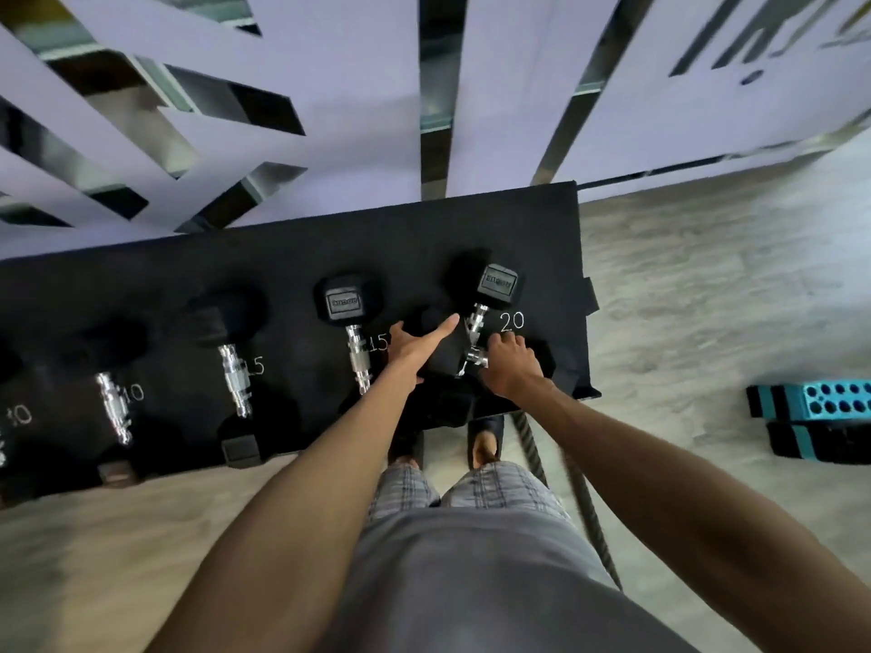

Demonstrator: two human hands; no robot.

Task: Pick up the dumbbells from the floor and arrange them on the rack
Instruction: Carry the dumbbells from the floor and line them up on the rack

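Observation:
A black dumbbell rack [292, 247] runs across the view below me, with white numbers 10, 15 and 20 painted on it. Several chrome-handled black dumbbells lie in its slots, among them a 15 dumbbell [344, 301] and a 20 dumbbell [496, 282]. Between these two, another black dumbbell [443, 353] lies crosswise over the rack's front. My left hand [417, 344] presses flat against its left head. My right hand [511, 365] curls over its right end, beside the short chrome handle [472, 358]. That right head is mostly hidden.
A wall of mirror strips and pale panels rises behind the rack. Two teal-and-black blocks [810, 402] are stacked on the wooden floor at the right. A thick dark rope [582, 492] trails by my right leg. My sandalled feet [485, 440] stand at the rack's front edge.

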